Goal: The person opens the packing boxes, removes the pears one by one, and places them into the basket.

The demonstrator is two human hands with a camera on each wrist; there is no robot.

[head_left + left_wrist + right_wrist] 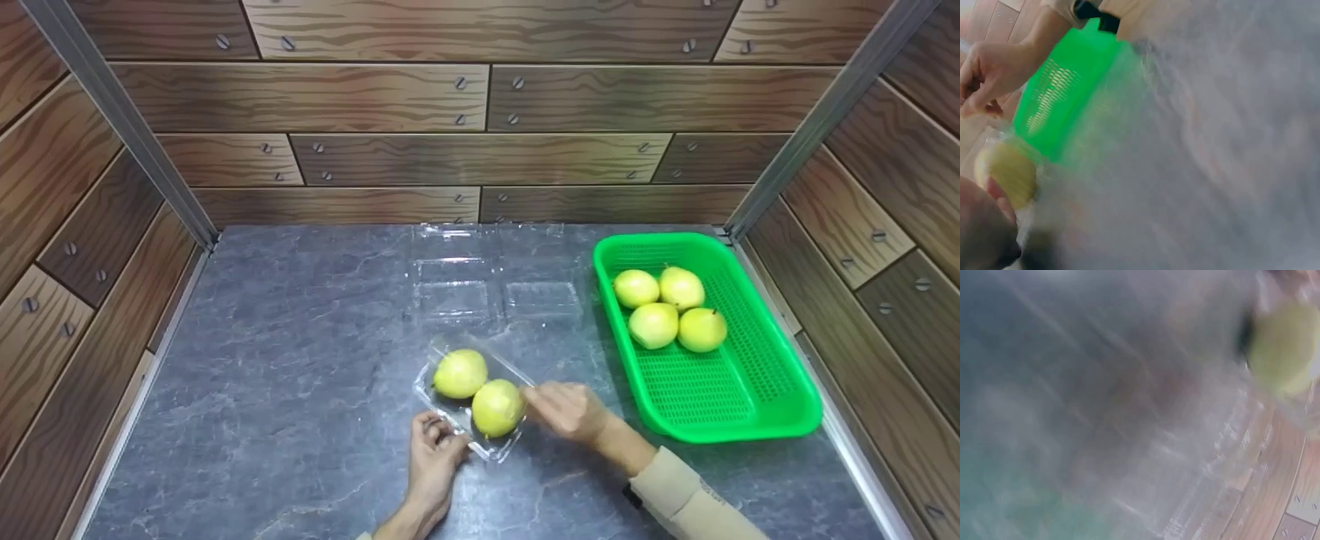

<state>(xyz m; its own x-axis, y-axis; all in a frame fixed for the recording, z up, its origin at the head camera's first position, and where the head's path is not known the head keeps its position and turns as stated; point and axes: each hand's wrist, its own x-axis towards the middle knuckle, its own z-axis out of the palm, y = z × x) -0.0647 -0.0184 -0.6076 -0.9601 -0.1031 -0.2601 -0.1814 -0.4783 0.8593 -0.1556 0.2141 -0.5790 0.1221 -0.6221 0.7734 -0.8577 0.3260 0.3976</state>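
Two yellow-green pears (460, 373) sit side by side in a clear plastic container (480, 450) at the front middle of the table. My left hand (435, 454) pinches the container's near left edge between thumb and fingers. On the other side, my right hand (566, 409) has curled fingers at the container's right edge, close to the nearer pear (498, 409). The left wrist view shows that right hand (996, 73) above a pear (1008, 171), with clear plastic beneath its fingertips. The right wrist view is heavily blurred, with one pear (1283, 349) at its upper right.
A green plastic basket (727, 431) stands at the right, with several pears (654, 325) gathered toward its far end. Clear plastic containers (454, 292) lie at the back middle of the grey table (285, 360). Wood-patterned walls (390, 97) enclose the back and sides.
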